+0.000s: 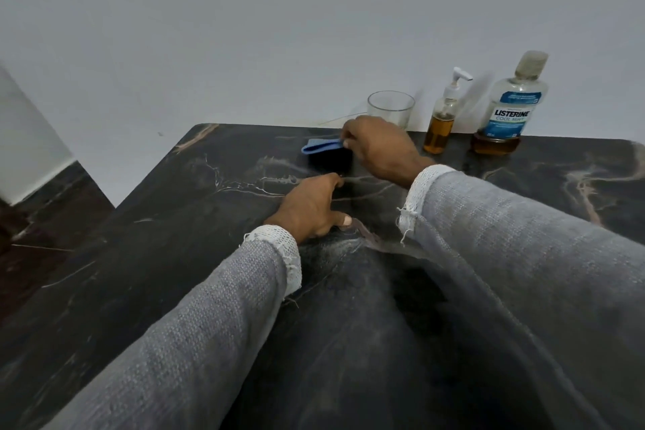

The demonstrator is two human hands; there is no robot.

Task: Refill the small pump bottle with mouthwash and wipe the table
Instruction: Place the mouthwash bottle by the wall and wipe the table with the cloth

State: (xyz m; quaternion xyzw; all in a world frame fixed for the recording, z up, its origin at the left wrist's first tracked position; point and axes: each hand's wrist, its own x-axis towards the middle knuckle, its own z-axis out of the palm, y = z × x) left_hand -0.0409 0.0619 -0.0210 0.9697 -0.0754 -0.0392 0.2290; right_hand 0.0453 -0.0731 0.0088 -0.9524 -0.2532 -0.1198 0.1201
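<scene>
A single head-worn view looks forward and down, close over the dark table [146, 255] toward the wall [279, 10].

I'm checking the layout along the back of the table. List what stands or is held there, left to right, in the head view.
Blue cloth pinched by the right hand → empty glass → small pump bottle → Listerine mouthwash bottle.

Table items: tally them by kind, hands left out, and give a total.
Bottles: 2, the pump bottle and the mouthwash bottle
Glasses: 1, the clear glass
Cloths: 1, the blue cloth, pinched by the right hand
Total: 4
</scene>
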